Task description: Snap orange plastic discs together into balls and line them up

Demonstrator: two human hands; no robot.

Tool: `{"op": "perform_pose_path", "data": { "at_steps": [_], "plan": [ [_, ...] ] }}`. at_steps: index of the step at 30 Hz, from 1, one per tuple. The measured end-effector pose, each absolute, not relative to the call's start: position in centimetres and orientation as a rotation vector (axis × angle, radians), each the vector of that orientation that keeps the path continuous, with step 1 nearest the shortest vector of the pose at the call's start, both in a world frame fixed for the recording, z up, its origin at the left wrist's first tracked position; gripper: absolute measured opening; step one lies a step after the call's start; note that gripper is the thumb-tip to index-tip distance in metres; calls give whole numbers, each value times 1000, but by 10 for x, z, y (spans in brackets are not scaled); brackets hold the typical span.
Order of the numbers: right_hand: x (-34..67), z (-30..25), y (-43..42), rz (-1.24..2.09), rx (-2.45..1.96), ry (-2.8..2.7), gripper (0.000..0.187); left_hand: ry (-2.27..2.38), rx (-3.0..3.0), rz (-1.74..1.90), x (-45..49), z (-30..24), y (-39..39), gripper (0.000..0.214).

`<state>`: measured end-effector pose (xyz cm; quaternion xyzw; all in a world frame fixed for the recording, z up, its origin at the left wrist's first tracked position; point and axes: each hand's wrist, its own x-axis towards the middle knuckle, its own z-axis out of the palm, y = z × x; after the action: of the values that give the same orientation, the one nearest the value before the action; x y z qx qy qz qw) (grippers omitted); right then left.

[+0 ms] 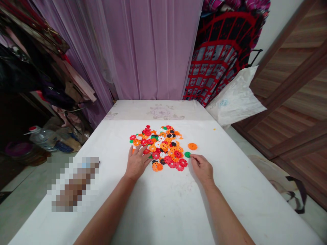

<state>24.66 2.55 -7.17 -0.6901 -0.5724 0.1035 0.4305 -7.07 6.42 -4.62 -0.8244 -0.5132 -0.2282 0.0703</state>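
A loose pile of flower-shaped plastic discs (165, 146) in red, orange, white, black and green lies on the white table (163, 211). At the pile's left front edge, my left hand (137, 164) rests with its fingers spread over some discs. My right hand (203, 168) is to the right of the pile, thumb and fingers pinching the edge of a green disc (187, 154). Just beyond that green disc, a single orange disc (192, 146) lies apart from the pile. The discs under my left fingers are partly hidden.
A pixelated patch (74, 185) covers something on the table's left side. Clothes and bags (51, 61) hang at the left, above a plastic bottle (43, 137). A purple curtain (153, 51) stands behind the table. To the right are a white bag (232, 98) and a wooden door (293, 102).
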Motion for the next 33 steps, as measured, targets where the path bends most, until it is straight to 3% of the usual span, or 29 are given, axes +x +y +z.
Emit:
{"op": "perform_pose_path", "data": {
  "at_steps": [15,24,33],
  "plan": [
    [208,-46,32,-101,-1332,-1582,26,-1721,-2327,-1517,-68,-60,93,17],
    [156,-32,39,435,-1213,-1605,18,-1523,-2644,-1333,-11,-43,64,21],
    [222,-29,54,510,-1553,-1223,30,-1657,-2372,-1265,-44,-40,77,34]
  ]
}}
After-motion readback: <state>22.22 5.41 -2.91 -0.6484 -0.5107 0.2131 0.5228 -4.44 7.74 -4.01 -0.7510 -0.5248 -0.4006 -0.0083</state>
